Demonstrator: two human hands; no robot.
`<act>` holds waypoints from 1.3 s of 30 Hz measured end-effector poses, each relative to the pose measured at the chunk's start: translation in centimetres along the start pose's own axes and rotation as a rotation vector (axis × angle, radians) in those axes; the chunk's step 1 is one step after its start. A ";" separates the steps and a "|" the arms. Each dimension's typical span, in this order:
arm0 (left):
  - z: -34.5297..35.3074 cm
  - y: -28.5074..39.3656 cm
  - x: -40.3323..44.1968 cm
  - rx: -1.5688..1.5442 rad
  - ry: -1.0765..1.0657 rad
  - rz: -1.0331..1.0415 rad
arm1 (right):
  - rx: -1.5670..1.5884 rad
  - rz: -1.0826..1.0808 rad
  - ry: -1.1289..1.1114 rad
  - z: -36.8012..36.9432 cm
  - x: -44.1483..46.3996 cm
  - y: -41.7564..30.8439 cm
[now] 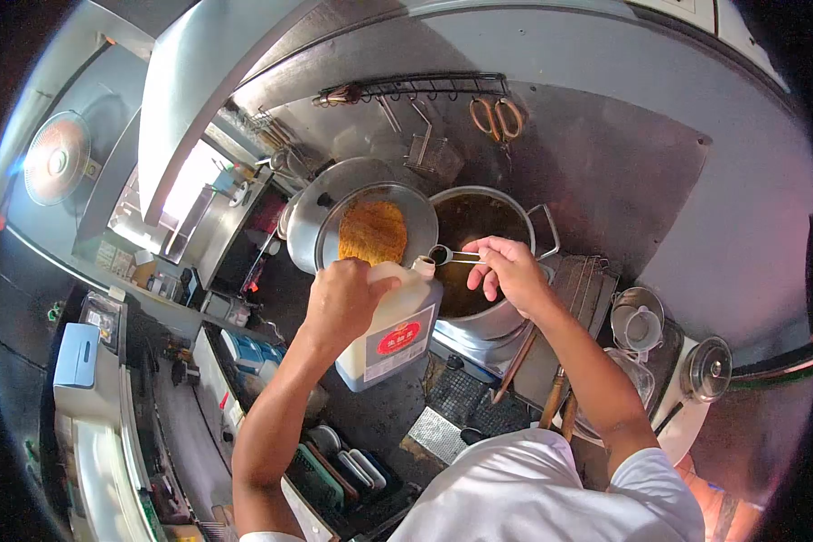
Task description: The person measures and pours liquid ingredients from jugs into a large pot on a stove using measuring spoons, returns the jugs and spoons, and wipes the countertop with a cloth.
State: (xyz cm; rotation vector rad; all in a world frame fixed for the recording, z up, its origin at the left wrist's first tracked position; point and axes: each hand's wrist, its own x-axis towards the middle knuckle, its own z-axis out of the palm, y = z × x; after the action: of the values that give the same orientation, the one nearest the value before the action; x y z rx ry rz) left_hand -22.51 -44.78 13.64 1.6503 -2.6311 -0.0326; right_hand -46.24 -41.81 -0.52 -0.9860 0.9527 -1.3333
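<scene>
My left hand (343, 300) is closed round the top of a big translucent plastic jug (378, 350) with a red label and dark liquid inside. The jug's uncapped mouth leans toward a small metal measuring spoon (442, 255), which looks to have dark liquid in its bowl. Pinched in the fingers of my right hand (508, 273), the spoon is held beside that mouth, over the near-left rim of a large metal pot (486, 323). Brownish liquid fills the pot. Left of it, behind the jug, is a round metal bowl (420, 210) with orange-brown powder (372, 228).
Scissors (497, 119) and a wire basket (435, 155) hang from a black rack (425, 88) on the back wall. Wooden handles (556, 397) stick out right of the stove. A strainer (641, 327) and a glass lid (707, 369) lie farther right.
</scene>
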 end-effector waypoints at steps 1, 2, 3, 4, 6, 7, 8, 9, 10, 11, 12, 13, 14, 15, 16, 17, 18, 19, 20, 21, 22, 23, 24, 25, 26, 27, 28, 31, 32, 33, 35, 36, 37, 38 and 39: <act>-0.1 0.1 0.0 0.007 -0.013 -0.013 | 0.008 0.003 0.000 0.0 0.0 0.1; 0.0 0.0 0.0 0.024 0.013 0.010 | 0.017 0.005 0.001 -0.1 0.1 0.2; 0.2 0.0 0.0 0.041 0.037 0.036 | 0.016 0.009 -0.002 -0.1 0.2 0.2; 0.3 -0.1 0.1 0.058 0.061 0.063 | 0.017 0.014 -0.004 -0.2 0.2 0.2; 0.6 -0.2 0.1 0.027 0.058 0.048 | 0.031 0.021 -0.005 -0.2 0.2 0.3; 0.7 -0.2 0.2 0.012 0.057 0.040 | 0.045 0.023 -0.005 -0.2 0.2 0.4; 0.7 -0.2 0.1 -0.002 0.055 0.042 | 0.058 0.025 -0.007 -0.2 0.2 0.4; 0.6 -0.1 0.1 -0.015 0.052 0.043 | 0.054 0.020 -0.006 -0.2 0.3 0.5; 0.5 -0.1 0.1 -0.028 0.050 0.044 | 0.051 0.015 -0.004 -0.2 0.3 0.6; 0.5 -0.1 0.0 -0.022 0.055 0.049 | 0.046 0.009 -0.003 -0.2 0.3 0.6; 0.4 0.1 0.0 -0.015 0.061 0.053 | 0.049 0.011 -0.002 -0.1 0.4 0.6; 0.3 0.2 0.0 -0.009 0.066 0.058 | 0.052 0.012 0.000 -0.1 0.4 0.5; 0.2 0.4 0.0 0.018 0.059 0.046 | 0.055 0.015 0.002 -0.1 0.3 0.5; 0.2 0.5 0.1 0.044 0.052 0.036 | 0.051 0.015 -0.001 -0.1 0.4 0.5; 0.1 0.6 0.2 0.069 0.044 0.026 | 0.047 0.017 -0.002 -0.2 0.5 0.6; 0.1 0.6 0.2 0.057 0.037 0.014 | 0.043 0.018 -0.003 -0.3 0.5 0.6; 0.1 0.6 0.2 0.046 0.031 0.002 | 0.052 0.019 -0.004 -0.3 0.5 0.7; 0.1 0.5 0.2 0.034 0.025 -0.010 | 0.062 0.020 -0.005 -0.3 0.5 0.7; 0.2 0.3 0.3 0.031 0.019 -0.010 | 0.071 0.022 -0.006 -0.3 0.5 0.7; 0.5 0.0 0.4 0.028 0.013 -0.009 | 0.071 0.019 -0.009 -0.4 0.5 0.7; 0.6 -0.1 0.5 0.025 0.006 -0.008 | 0.070 0.016 -0.011 -0.4 0.5 0.7; 0.5 0.1 0.4 0.033 0.011 -0.002 | 0.069 0.015 -0.013 -0.4 0.5 0.7; 0.2 0.4 0.3 0.041 0.015 0.005 | 0.076 0.016 -0.013 -0.4 0.5 0.7; 0.0 0.6 0.2 0.049 0.020 0.012 | 0.083 0.017 -0.011 -0.4 0.6 0.8; 0.1 0.6 0.2 0.050 0.022 0.017 | 0.090 0.018 -0.010 -0.4 0.6 0.8; 0.1 0.4 0.1 0.051 0.024 0.023 | 0.092 0.019 -0.014 -0.4 0.6 0.9; 0.2 0.3 0.1 0.053 0.025 0.030 | 0.095 0.019 -0.018 -0.5 0.6 1.0; 0.2 0.2 0.0 0.024 0.034 0.031 | 0.108 0.027 -0.021 -0.5 0.6 1.0; 0.3 0.2 0.0 0.018 0.032 0.026 | 0.110 0.030 -0.021 -0.5 0.6 1.0; 0.3 0.1 0.0 0.012 0.031 0.020 | 0.099 0.034 -0.016 -0.5 0.6 0.9; 0.3 0.1 0.0 0.025 0.028 0.012 | 0.080 0.039 -0.006 -0.3 0.6 0.8; 0.3 0.2 0.1 0.044 0.026 0.011 | 0.081 0.037 -0.011 -0.3 0.6 0.8; 0.3 0.3 0.1 0.063 0.022 0.011 | 0.082 0.036 -0.014 -0.4 0.7 0.9; 0.3 0.3 0.1 0.033 0.024 0.012 | 0.083 0.034 -0.016 -0.5 0.7 0.9; 0.3 0.2 0.0 0.003 0.025 0.014 | 0.092 0.037 -0.018 -0.5 0.6 0.9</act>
State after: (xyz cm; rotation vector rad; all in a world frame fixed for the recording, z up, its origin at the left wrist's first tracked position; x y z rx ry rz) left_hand -22.69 -44.69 13.40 1.6226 -2.6250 -0.0071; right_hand -46.46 -42.46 -1.52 -0.9051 0.8841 -1.3238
